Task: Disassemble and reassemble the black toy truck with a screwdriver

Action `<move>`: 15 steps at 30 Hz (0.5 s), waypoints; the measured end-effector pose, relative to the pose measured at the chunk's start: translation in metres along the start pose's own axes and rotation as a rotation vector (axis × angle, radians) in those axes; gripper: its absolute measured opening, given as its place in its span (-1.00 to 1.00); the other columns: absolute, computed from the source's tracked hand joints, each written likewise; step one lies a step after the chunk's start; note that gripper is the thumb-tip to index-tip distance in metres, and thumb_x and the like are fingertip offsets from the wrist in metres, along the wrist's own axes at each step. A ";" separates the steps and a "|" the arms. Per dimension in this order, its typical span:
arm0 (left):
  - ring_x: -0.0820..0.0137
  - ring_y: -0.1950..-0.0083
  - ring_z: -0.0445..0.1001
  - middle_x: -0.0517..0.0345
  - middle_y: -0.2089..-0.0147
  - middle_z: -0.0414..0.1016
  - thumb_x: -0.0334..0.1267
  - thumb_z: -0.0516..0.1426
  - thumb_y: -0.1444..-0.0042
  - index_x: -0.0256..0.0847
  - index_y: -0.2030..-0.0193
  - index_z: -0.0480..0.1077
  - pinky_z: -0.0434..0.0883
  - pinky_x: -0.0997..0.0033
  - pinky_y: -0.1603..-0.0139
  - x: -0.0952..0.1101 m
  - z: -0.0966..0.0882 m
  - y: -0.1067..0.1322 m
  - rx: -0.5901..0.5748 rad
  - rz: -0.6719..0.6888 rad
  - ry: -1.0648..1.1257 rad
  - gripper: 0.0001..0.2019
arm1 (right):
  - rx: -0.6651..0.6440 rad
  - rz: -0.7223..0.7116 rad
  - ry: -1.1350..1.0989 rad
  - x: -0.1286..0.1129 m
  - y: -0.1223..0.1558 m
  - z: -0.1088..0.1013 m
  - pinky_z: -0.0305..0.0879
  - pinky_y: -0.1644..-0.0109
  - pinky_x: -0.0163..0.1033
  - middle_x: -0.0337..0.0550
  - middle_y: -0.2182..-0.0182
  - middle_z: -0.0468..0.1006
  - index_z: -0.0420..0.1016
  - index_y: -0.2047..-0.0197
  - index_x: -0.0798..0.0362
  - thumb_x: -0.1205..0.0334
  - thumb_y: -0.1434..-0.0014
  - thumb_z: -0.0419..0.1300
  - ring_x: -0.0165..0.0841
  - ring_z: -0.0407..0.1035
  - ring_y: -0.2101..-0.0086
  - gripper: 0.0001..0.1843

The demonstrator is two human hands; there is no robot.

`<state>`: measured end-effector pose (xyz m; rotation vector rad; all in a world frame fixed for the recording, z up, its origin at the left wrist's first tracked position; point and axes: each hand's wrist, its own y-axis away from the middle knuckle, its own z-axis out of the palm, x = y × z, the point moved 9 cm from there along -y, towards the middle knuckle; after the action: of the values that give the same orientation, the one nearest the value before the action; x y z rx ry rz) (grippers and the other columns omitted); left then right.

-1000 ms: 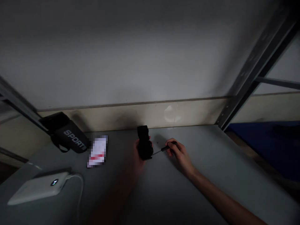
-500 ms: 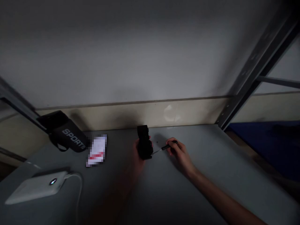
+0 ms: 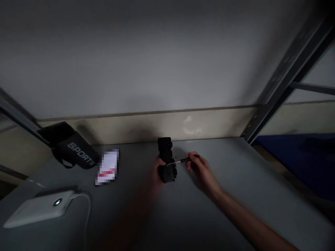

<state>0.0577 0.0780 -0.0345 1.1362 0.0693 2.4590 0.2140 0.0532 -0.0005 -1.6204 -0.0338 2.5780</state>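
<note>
My left hand (image 3: 159,170) is wrapped round a small black block-shaped device (image 3: 166,157) that stands on end on the grey table (image 3: 235,195). My right hand (image 3: 201,169) pinches a thin screwdriver (image 3: 181,160) with a black handle. Its metal tip touches the side of the black device, about halfway up. The scene is dim and the left forearm is a dark blur.
A white power bank (image 3: 39,210) with a lit dot and a white cable lies at the near left. A black "SPORT" pouch (image 3: 70,148) and a white-and-red card (image 3: 108,166) sit by the wall. A metal shelf post (image 3: 282,80) rises at the right.
The black device has shifted a little to the right and turned in my left hand. The screwdriver tip now meets it higher up, with the shaft more level.
</note>
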 end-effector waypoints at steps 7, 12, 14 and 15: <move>0.26 0.33 0.54 0.04 0.26 0.61 -0.27 0.24 0.12 -0.22 -0.10 0.58 0.42 0.32 0.33 -0.002 0.001 0.002 0.013 -0.019 -0.015 -0.46 | 0.003 -0.039 0.063 -0.002 -0.002 -0.001 0.15 0.21 -0.16 -0.32 0.55 0.47 0.51 0.28 -0.04 -0.24 -0.19 0.41 -0.31 0.26 0.46 -0.57; 0.27 0.38 0.55 0.06 0.30 0.62 -0.23 0.24 0.12 -0.20 -0.17 0.53 0.44 0.33 0.33 -0.005 -0.003 0.000 0.008 -0.045 -0.045 -0.39 | 0.007 -0.048 0.064 -0.004 -0.001 -0.001 0.18 0.21 -0.16 -0.32 0.54 0.47 0.52 0.26 -0.03 -0.26 -0.19 0.41 -0.31 0.28 0.45 -0.55; 0.27 0.38 0.55 0.06 0.32 0.61 -0.21 0.24 0.13 -0.20 -0.18 0.53 0.44 0.35 0.33 -0.006 -0.004 -0.001 0.009 -0.045 -0.052 -0.38 | 0.004 -0.050 0.071 -0.005 -0.001 -0.001 0.19 0.21 -0.16 -0.32 0.54 0.47 0.51 0.26 -0.03 -0.26 -0.19 0.41 -0.31 0.28 0.45 -0.55; 0.26 0.38 0.55 0.06 0.33 0.61 -0.21 0.24 0.12 -0.21 -0.17 0.53 0.43 0.36 0.35 -0.007 -0.004 -0.001 0.009 -0.047 -0.058 -0.38 | 0.004 -0.052 0.074 -0.005 -0.001 -0.001 0.20 0.21 -0.17 -0.31 0.54 0.47 0.52 0.26 -0.03 -0.25 -0.20 0.41 -0.31 0.29 0.44 -0.55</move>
<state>0.0588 0.0767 -0.0425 1.1950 0.0895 2.3851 0.2169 0.0536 0.0038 -1.6896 -0.0645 2.4767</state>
